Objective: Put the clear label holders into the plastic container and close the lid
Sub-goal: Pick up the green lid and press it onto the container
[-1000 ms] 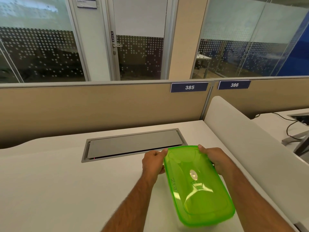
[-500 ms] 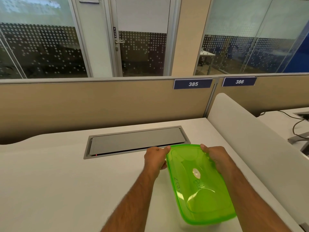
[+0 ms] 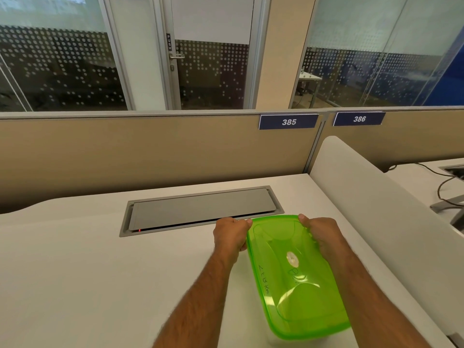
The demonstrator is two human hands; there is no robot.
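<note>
A translucent green lid covers the plastic container on the white desk in front of me. My left hand grips the lid's far left corner, thumb on top. My right hand grips the far right corner the same way. The container body beneath the lid is mostly hidden; only a faint clear wall shows at the near edge. No clear label holders are visible; the lid is too tinted to show what lies under it.
A grey cable hatch is set into the desk just beyond the lid. A beige partition with plates 385 and 386 closes the back. A white side divider runs along the right.
The view has shifted slightly; both hands stay on the lid's far corners and have edged a little toward the hatch. The lid sits in nearly the same place.
</note>
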